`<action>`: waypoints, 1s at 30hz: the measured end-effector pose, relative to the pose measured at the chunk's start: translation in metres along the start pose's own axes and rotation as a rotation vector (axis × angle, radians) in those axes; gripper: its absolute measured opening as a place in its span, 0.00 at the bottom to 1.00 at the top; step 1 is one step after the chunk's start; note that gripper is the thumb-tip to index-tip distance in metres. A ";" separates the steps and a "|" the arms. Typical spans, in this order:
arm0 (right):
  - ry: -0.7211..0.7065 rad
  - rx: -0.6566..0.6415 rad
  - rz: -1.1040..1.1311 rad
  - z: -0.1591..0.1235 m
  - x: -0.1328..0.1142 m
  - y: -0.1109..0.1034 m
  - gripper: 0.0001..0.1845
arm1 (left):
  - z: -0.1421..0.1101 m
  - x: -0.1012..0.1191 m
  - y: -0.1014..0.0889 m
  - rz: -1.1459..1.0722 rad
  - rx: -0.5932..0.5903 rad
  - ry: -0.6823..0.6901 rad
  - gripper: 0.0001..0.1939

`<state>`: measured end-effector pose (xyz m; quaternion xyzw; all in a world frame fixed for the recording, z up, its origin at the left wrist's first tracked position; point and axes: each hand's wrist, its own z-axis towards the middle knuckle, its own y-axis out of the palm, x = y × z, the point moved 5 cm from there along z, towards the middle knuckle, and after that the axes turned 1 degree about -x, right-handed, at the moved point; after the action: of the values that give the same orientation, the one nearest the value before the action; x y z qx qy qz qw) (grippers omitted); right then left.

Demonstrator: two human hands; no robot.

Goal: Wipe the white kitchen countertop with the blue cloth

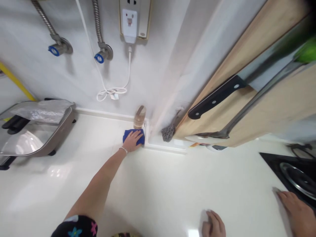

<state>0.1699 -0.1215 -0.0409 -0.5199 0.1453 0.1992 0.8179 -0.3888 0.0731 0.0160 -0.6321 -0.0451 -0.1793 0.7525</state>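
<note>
countertop [158, 184], white and glossy, is topped at the right by a wooden board [274, 108]; at the left a lidded pan [56, 138] is set. at the lower edge the right hand [215, 225] is cut off, fingers curled; whether anything is clamped in it cannot be told. the left hand [132, 141] is laid flat, fingers slightly apart, upon a blue cloth [126, 134], which is pressed to the countertop just beside a see-through container [139, 118]. farther right, a steel-wool scrubber [168, 133] is placed just beside the board.
</note>
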 end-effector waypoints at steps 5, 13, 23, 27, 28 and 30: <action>-0.037 -0.006 0.023 0.000 -0.002 0.001 0.23 | -0.038 0.021 -0.002 0.035 -0.014 0.009 0.35; -0.010 0.039 0.048 0.003 -0.014 -0.008 0.22 | -0.116 0.097 0.007 0.030 -0.016 0.049 0.36; 0.051 -0.007 0.018 -0.005 -0.024 -0.011 0.27 | -0.245 0.120 -0.007 -0.019 -0.173 0.239 0.40; 0.101 -0.044 -0.054 -0.022 -0.029 0.004 0.32 | -0.238 0.066 -0.022 0.022 -0.135 0.148 0.40; 0.123 -0.062 -0.077 -0.026 -0.028 0.009 0.33 | -0.229 0.052 -0.024 0.030 -0.110 0.116 0.39; 0.187 -0.084 -0.118 -0.031 -0.021 0.018 0.33 | -0.203 0.027 -0.029 0.042 -0.059 0.063 0.38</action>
<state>0.1418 -0.1468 -0.0583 -0.5778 0.1818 0.1072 0.7884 -0.4056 -0.1326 0.0110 -0.6490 -0.0027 -0.1846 0.7381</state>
